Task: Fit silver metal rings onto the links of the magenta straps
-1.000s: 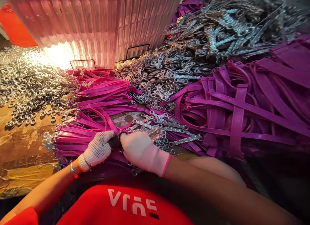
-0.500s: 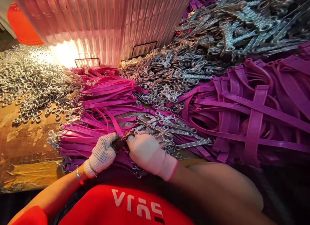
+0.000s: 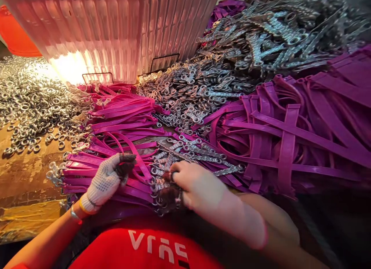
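Observation:
My left hand (image 3: 108, 178), in a white dotted glove with dark fingertips, hovers over a bunch of magenta straps (image 3: 84, 172). Its fingers are curved and apart, with nothing visible between them. One raised magenta strap (image 3: 139, 157) passes just right of those fingertips. My right hand (image 3: 199, 184), also gloved, is over the metal link pieces (image 3: 185, 149) at the straps' right ends. Motion smears its dark fingertips, so whether they grip anything cannot be made out.
Loose metal rings (image 3: 37, 103) are heaped at the left. Behind the straps stands a ribbed translucent bin (image 3: 113, 33). A large pile of metal link strips (image 3: 266, 37) fills the back right, above wide purple straps (image 3: 290, 137). Yellow tape (image 3: 31, 218) covers the table's near left edge.
My hands, together at the end of a strap before, have come apart. My left hand moved left, my right hand to the right and slightly down. The view has shifted a little.

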The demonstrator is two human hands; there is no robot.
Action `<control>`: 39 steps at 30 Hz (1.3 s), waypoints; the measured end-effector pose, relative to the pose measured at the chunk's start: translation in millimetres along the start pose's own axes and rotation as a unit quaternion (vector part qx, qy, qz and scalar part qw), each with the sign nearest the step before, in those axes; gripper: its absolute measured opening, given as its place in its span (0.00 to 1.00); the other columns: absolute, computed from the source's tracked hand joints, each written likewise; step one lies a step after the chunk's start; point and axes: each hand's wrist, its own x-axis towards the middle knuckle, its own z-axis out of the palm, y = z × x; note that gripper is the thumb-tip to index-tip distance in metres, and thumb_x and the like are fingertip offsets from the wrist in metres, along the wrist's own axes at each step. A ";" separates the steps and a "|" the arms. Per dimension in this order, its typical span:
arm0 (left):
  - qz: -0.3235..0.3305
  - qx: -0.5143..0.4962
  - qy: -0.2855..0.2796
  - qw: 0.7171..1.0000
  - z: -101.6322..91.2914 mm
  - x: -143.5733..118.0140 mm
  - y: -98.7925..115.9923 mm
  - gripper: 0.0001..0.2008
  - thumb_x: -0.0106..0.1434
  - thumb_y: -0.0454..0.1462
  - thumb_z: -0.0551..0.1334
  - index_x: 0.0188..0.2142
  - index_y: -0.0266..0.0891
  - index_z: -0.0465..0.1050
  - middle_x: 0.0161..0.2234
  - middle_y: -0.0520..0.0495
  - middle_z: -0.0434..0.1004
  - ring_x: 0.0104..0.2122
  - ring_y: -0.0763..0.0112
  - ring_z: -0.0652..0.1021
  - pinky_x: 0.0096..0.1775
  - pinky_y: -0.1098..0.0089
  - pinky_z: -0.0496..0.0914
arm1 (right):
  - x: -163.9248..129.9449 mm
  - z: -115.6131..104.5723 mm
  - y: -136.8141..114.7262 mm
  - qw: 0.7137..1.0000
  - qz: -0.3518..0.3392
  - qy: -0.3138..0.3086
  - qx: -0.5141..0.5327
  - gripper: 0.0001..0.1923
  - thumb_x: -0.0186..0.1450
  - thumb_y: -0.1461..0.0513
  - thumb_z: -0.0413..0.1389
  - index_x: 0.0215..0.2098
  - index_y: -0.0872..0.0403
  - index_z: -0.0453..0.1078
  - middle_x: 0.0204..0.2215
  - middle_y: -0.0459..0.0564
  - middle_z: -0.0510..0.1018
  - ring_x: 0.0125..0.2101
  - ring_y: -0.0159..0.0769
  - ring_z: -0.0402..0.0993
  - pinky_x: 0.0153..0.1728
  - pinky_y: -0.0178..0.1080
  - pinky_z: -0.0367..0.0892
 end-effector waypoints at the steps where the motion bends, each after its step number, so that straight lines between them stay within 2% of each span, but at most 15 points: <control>1: -0.007 -0.047 0.014 0.999 -0.1 -1.2 3.2 0.18 0.62 0.43 0.65 0.48 0.35 0.74 0.25 0.50 0.74 0.17 0.82 0.63 0.19 0.79 0.57 | -2.4 -3.2 17.2 1.000 0.010 0.003 0.008 0.07 0.65 0.62 0.54 0.32 0.53 0.74 0.37 0.52 0.78 0.39 0.39 0.74 0.37 0.36 0.61; 5: -0.092 -0.206 -0.013 0.974 1.2 -2.8 20.2 0.22 0.55 0.34 0.69 0.50 0.34 0.74 0.34 0.44 0.76 0.28 0.75 0.74 0.27 0.78 0.68 | 3.5 -9.5 83.2 0.978 0.200 0.025 -0.047 0.11 0.66 0.66 0.49 0.33 0.55 0.74 0.34 0.53 0.79 0.33 0.37 0.72 0.33 0.37 0.59; 6: -0.106 -0.217 -0.027 0.970 2.5 -2.4 23.6 0.23 0.54 0.32 0.70 0.51 0.34 0.73 0.36 0.43 0.77 0.31 0.73 0.76 0.30 0.77 0.70 | 8.7 -7.7 93.8 0.974 0.210 0.033 -0.073 0.11 0.66 0.66 0.49 0.34 0.56 0.74 0.35 0.54 0.79 0.34 0.38 0.72 0.33 0.37 0.59; 9: -0.112 -0.215 -0.056 0.968 9.8 -0.4 26.9 0.22 0.54 0.29 0.70 0.50 0.33 0.73 0.39 0.41 0.77 0.30 0.74 0.76 0.26 0.79 0.70 | 26.6 6.2 105.9 0.977 0.156 0.045 -0.138 0.11 0.64 0.69 0.50 0.37 0.59 0.75 0.39 0.58 0.78 0.40 0.40 0.72 0.37 0.38 0.59; 13: -0.129 -0.224 -0.080 0.963 22.7 1.8 20.9 0.18 0.56 0.32 0.69 0.47 0.34 0.72 0.40 0.39 0.78 0.27 0.72 0.78 0.21 0.78 0.69 | 33.7 29.1 100.5 0.979 0.117 0.052 -0.159 0.14 0.62 0.72 0.47 0.38 0.62 0.75 0.38 0.62 0.78 0.40 0.44 0.72 0.36 0.40 0.60; 15: -0.137 -0.250 -0.094 0.954 26.4 1.5 18.5 0.17 0.59 0.35 0.68 0.47 0.33 0.73 0.42 0.37 0.79 0.30 0.67 0.81 0.25 0.75 0.74 | 28.9 34.6 101.0 0.980 0.115 0.066 -0.152 0.14 0.61 0.72 0.48 0.36 0.62 0.75 0.39 0.64 0.77 0.40 0.47 0.72 0.38 0.42 0.63; 17: -0.133 -0.301 -0.122 0.936 26.9 0.0 17.8 0.17 0.61 0.39 0.65 0.48 0.32 0.74 0.46 0.33 0.78 0.38 0.60 0.82 0.35 0.67 0.78 | 22.9 34.2 101.0 0.979 0.133 0.115 -0.104 0.14 0.58 0.73 0.48 0.35 0.61 0.75 0.43 0.65 0.77 0.43 0.49 0.72 0.42 0.44 0.65; 19: -0.123 -0.342 -0.153 0.919 25.1 -2.6 18.2 0.18 0.61 0.38 0.65 0.49 0.33 0.74 0.51 0.32 0.75 0.47 0.53 0.79 0.44 0.58 0.77 | 17.7 29.4 92.7 0.973 0.136 0.187 0.004 0.18 0.55 0.75 0.47 0.38 0.60 0.74 0.46 0.63 0.76 0.47 0.46 0.72 0.49 0.44 0.66; 21: -0.114 -0.348 -0.168 0.915 23.3 -5.8 18.9 0.19 0.59 0.32 0.66 0.51 0.34 0.73 0.55 0.34 0.72 0.54 0.50 0.75 0.51 0.54 0.73 | 13.6 22.8 71.3 0.958 0.082 0.237 0.138 0.24 0.54 0.76 0.45 0.44 0.56 0.72 0.47 0.56 0.77 0.48 0.41 0.72 0.53 0.42 0.65; 23: -0.107 -0.331 -0.175 0.921 23.2 -9.2 19.5 0.22 0.59 0.28 0.65 0.54 0.37 0.72 0.57 0.35 0.71 0.56 0.52 0.73 0.54 0.56 0.71 | 10.9 17.3 39.4 0.940 -0.002 0.243 0.240 0.25 0.56 0.74 0.46 0.49 0.53 0.70 0.46 0.52 0.78 0.47 0.38 0.74 0.52 0.40 0.67; 25: -0.097 -0.310 -0.181 0.928 25.5 -12.6 19.9 0.22 0.61 0.30 0.65 0.55 0.38 0.72 0.56 0.37 0.73 0.55 0.55 0.74 0.54 0.60 0.71 | 10.3 14.6 5.7 0.927 -0.060 0.234 0.288 0.23 0.59 0.71 0.49 0.50 0.53 0.70 0.44 0.51 0.79 0.44 0.37 0.75 0.47 0.39 0.70; 27: -0.077 -0.291 -0.177 0.937 29.0 -15.7 19.7 0.20 0.61 0.32 0.65 0.53 0.38 0.74 0.54 0.38 0.74 0.52 0.59 0.77 0.51 0.65 0.72 | 12.2 15.2 -21.3 0.929 -0.064 0.230 0.283 0.20 0.60 0.68 0.51 0.50 0.53 0.71 0.42 0.51 0.80 0.41 0.38 0.76 0.43 0.39 0.71; 30: -0.037 -0.281 -0.156 0.946 33.5 -19.1 17.6 0.18 0.60 0.33 0.66 0.51 0.38 0.75 0.50 0.39 0.77 0.46 0.63 0.78 0.46 0.69 0.73 | 17.8 20.2 -42.4 0.939 -0.030 0.241 0.243 0.23 0.56 0.70 0.50 0.49 0.53 0.73 0.41 0.53 0.81 0.40 0.41 0.76 0.44 0.42 0.71; 35: 0.004 -0.258 -0.137 0.956 36.4 -21.4 10.4 0.20 0.59 0.35 0.68 0.52 0.39 0.75 0.52 0.39 0.75 0.48 0.60 0.77 0.48 0.67 0.72 | 21.9 28.4 -50.0 0.922 0.011 0.238 0.306 0.23 0.55 0.70 0.50 0.47 0.54 0.72 0.41 0.51 0.81 0.43 0.39 0.76 0.47 0.40 0.70; 39: 0.020 -0.290 -0.090 0.953 38.9 -22.3 6.1 0.23 0.59 0.35 0.68 0.54 0.39 0.73 0.53 0.40 0.75 0.51 0.59 0.76 0.54 0.64 0.69 | 15.8 35.4 -55.3 0.948 0.066 0.260 0.171 0.19 0.56 0.69 0.49 0.44 0.55 0.72 0.37 0.55 0.80 0.38 0.43 0.76 0.41 0.43 0.72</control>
